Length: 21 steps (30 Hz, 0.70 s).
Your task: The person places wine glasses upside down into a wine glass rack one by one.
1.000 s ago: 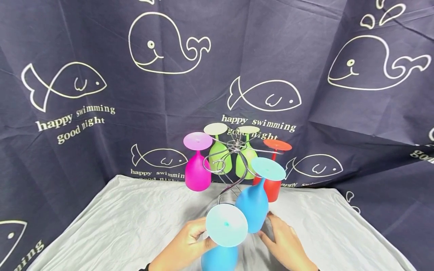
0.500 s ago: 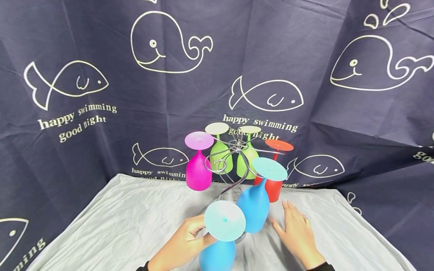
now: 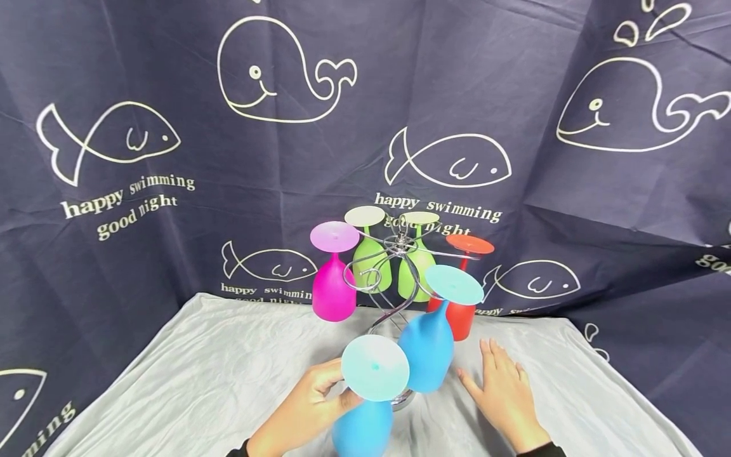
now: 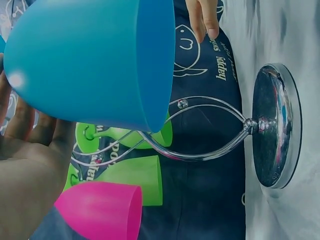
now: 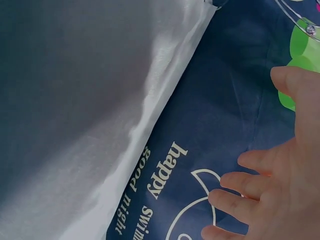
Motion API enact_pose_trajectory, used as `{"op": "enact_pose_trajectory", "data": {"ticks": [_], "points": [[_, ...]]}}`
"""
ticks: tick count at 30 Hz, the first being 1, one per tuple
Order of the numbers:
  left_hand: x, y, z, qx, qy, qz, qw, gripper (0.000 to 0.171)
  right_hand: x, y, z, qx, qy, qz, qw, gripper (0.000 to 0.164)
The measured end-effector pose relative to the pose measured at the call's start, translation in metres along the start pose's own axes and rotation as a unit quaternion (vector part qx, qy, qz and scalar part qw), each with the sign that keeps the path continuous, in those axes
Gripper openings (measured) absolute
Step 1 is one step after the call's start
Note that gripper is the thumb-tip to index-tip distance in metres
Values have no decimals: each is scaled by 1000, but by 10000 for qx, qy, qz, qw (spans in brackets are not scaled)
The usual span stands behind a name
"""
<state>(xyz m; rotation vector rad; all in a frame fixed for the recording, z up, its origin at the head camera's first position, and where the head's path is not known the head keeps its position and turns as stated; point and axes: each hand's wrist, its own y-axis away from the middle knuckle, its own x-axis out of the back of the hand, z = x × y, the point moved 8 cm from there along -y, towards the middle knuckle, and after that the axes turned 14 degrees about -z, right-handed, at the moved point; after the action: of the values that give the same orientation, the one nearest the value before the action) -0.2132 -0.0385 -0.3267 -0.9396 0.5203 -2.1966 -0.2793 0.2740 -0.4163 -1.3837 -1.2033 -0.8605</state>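
In the head view, my left hand (image 3: 308, 403) grips a blue plastic wine glass (image 3: 365, 428) near its stem. The glass hangs upside down, its pale foot on top and its bowl (image 4: 90, 65) large in the left wrist view. Just behind it is a chrome wire glass rack (image 3: 401, 244) with a round base (image 4: 277, 125). On the rack's near right hangs another blue wine glass (image 3: 428, 349). To the right of that glass, my right hand (image 3: 508, 393) is held low over the cloth with fingers extended, holding nothing.
Also upside down on the rack are a magenta glass (image 3: 334, 289), two green glasses (image 3: 371, 263) and a red glass (image 3: 461, 317). A light grey cloth (image 3: 228, 362) covers the table. Behind it hangs a dark blue curtain (image 3: 342, 158) printed with fish and whales.
My right hand has drawn away from the hanging blue glass to the right, its fingers straightening. My left hand has shifted slightly left and away from me with its glass.
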Motion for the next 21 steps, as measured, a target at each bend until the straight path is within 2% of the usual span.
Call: {"op": "enact_pose_trajectory", "data": {"ticks": [13, 17, 21], "points": [[9, 6, -4, 318, -62, 364, 9988, 35, -3, 0, 1, -59, 40, -56, 10000, 82], [13, 7, -1, 285, 1, 555, 9981, 35, -4, 1, 1, -53, 29, -56, 10000, 81], [16, 6, 5, 107, -37, 637, 9979, 37, -5, 0, 1, -49, -2, -53, 10000, 80]]}}
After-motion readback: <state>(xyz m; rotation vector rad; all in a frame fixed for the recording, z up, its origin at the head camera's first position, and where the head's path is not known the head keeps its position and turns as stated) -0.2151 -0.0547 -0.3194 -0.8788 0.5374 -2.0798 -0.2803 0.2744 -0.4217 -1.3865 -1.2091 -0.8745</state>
